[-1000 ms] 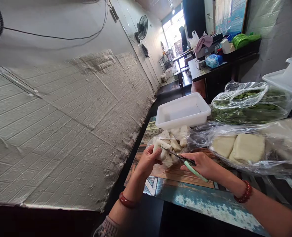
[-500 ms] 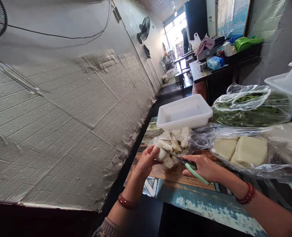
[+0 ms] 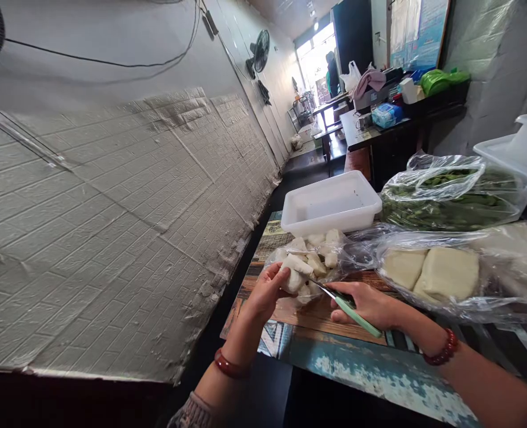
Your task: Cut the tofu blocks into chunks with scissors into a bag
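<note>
My left hand (image 3: 268, 291) is closed around a pale white block (image 3: 293, 274) that looks like tofu, thumb on the near side. My right hand (image 3: 365, 304) grips scissors with mint-green handles (image 3: 356, 316); their blades (image 3: 322, 286) point left, with the tips at the block's right edge. Whether the tips touch it, I cannot tell. Behind and under the block, several cut white pieces (image 3: 317, 264) lie in a clear plastic bag (image 3: 346, 257). To the right, larger pale blocks (image 3: 450, 273) rest in another clear bag (image 3: 508, 297).
A white plastic tub (image 3: 330, 226) stands behind the cut pieces. Beside it is a clear bag of green vegetables (image 3: 454, 205). White containers (image 3: 508, 151) are at the far right. The patterned tabletop (image 3: 316, 345) ends near a brick-textured wall (image 3: 133, 238) on the left.
The scissors have shifted slightly right and their blades show more clearly. The block in my left hand has tilted a little. The camera view has moved slightly.
</note>
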A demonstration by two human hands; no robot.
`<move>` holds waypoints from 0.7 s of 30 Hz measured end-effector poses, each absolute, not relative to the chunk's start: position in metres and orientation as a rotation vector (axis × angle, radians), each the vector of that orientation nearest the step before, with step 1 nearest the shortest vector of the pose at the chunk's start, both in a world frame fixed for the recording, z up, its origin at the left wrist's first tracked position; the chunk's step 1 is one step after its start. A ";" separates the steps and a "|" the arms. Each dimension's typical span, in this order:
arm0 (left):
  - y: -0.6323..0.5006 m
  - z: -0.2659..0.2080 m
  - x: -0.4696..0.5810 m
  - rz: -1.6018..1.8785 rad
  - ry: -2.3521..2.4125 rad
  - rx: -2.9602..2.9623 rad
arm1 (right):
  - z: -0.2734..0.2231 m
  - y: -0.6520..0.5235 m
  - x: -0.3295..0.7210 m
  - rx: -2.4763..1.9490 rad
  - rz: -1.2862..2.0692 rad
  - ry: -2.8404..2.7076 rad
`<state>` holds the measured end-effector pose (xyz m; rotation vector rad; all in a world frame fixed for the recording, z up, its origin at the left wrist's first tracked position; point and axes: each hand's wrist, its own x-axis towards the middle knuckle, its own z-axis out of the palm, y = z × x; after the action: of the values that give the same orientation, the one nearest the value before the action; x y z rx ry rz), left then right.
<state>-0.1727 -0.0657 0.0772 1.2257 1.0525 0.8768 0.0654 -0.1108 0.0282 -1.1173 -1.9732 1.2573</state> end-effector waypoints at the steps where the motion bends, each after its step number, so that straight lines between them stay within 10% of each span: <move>1: -0.066 0.076 -0.173 0.871 1.053 1.240 | 0.027 -0.111 0.065 -1.123 1.252 -1.971; 21: -0.069 0.077 -0.164 0.969 1.141 1.455 | 0.035 -0.112 0.069 -1.190 1.183 -2.003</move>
<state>-0.1637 -0.0692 0.0767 1.4552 1.1406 0.9693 0.0685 -0.1123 0.0350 -1.1897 -2.0026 1.1829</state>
